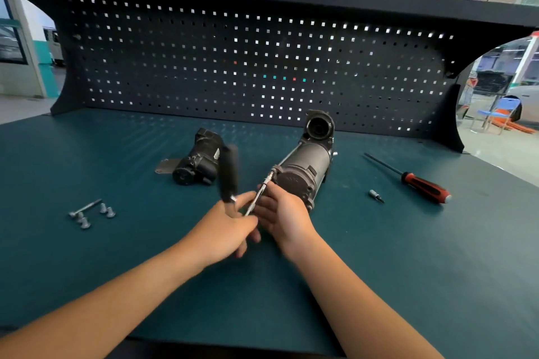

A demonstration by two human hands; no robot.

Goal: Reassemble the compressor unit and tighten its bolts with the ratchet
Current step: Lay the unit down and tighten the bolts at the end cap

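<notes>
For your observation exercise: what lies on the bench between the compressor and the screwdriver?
A small loose bit, with bare mat around it, in the head view.

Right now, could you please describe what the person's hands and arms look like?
Both are bare: the left hand and right hand wear no gloves, and no sleeves, watch or rings show anywhere in view. The left hand is motion-blurred.

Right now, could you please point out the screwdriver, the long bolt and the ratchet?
screwdriver (425, 187): head view, on its red-and-black handle.
long bolt (86, 207): head view, middle of its shank.
ratchet (229, 172): head view, on its black grip.
</notes>
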